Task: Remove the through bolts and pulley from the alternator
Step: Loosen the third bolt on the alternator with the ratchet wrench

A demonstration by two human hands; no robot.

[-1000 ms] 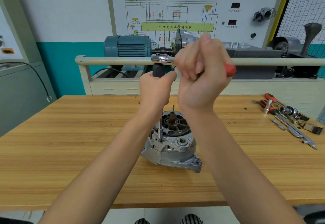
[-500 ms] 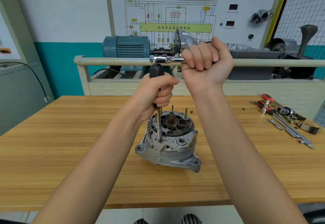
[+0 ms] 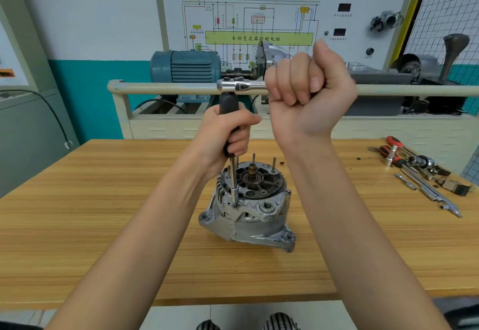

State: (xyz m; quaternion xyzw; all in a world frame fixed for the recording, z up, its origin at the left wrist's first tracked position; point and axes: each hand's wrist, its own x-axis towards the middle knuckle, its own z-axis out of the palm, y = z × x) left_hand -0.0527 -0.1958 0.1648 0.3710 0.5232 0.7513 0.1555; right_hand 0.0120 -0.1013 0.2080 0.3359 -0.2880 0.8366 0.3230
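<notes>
Chrome ratchet [image 3: 241, 85] gripped, right hand [image 3: 308, 93]; left hand [image 3: 228, 132] grips extension [image 3: 234, 174] (upright).

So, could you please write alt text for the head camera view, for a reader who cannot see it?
Two hands work a ratchet wrench on an upright extension bar into an alternator on a wooden workbench: the right hand grips the ratchet handle, the left hand holds the bar's black grip. Loose tools lie at the right.

Bench [image 3: 103, 226]: I see bare wood grain.
Loose tools [image 3: 425, 174]: scattered far right.
Blue motor [image 3: 186, 66]: behind the rail [image 3: 160, 88].
Wiring diagram [image 3: 259, 26]: on wall.
</notes>
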